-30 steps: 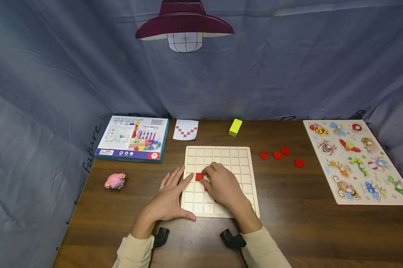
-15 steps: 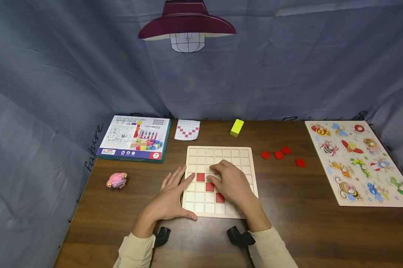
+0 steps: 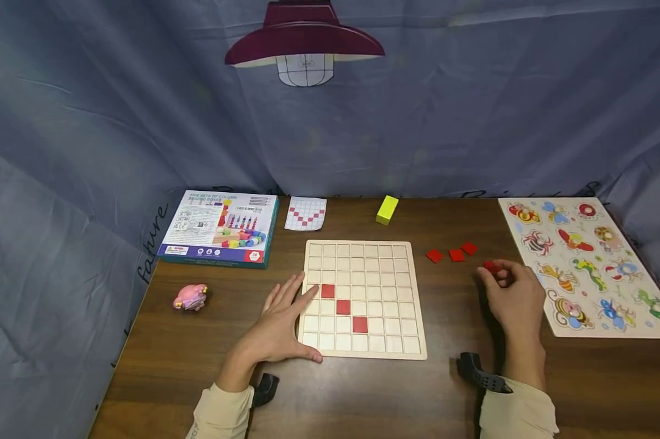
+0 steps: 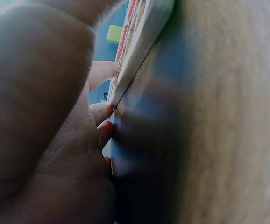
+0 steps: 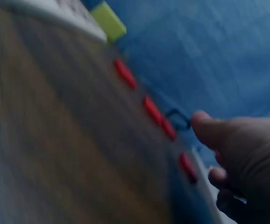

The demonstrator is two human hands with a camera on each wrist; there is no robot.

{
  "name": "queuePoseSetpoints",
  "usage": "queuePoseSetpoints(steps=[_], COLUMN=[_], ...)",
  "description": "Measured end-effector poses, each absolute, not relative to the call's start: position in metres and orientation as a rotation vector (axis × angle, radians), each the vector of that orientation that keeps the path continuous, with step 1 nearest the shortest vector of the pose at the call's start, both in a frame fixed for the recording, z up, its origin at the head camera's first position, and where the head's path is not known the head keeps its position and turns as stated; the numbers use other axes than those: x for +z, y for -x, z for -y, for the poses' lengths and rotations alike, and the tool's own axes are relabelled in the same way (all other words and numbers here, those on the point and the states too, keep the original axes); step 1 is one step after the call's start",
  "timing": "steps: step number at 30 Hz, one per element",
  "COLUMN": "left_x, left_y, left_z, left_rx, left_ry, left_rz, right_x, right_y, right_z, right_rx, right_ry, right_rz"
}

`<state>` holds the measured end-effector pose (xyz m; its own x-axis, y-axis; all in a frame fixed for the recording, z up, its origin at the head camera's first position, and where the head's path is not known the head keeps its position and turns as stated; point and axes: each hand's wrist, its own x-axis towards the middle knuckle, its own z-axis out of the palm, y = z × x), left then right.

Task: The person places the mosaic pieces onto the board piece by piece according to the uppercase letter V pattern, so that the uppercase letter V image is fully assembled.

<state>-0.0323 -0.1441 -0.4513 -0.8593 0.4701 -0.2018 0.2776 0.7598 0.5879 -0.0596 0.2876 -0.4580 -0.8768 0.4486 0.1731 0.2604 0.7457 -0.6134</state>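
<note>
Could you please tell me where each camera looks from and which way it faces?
Head: on the head, facing forward and down at the board; left hand and right hand show.
Left wrist: on that wrist, facing the board's edge; palm and fingers show.
Right wrist: on that wrist, facing across the table to loose red tiles; thumb and fingertips show.
Head and right wrist share those tiles and the yellow block.

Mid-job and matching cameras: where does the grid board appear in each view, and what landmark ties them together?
Head: the grid board lies flat, just below and right of centre.
Left wrist: near the top middle, seen almost edge-on and partly cut off.
Right wrist: at the top left, only partly in frame and blurred.
Shared landmark: the yellow block, visible in all three.
</note>
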Motion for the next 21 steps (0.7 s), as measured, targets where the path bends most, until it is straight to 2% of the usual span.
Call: queuePoseSetpoints(steps=[7,21], left_x=[-0.449,-0.45], left_y=[0.033,0.032], left_z=[0.144,0.143], left_rx=[0.808,0.815], left_ry=[-0.571,-0.588], left_rz=[-2.625,-2.641], right_x=[-0.471,-0.467], right_y=[0.062,0.061], right_z=[-0.299,-0.31], right_rx=[0.869,0.863], right_ry=[0.71,0.53], right_rz=[2.629,2.835])
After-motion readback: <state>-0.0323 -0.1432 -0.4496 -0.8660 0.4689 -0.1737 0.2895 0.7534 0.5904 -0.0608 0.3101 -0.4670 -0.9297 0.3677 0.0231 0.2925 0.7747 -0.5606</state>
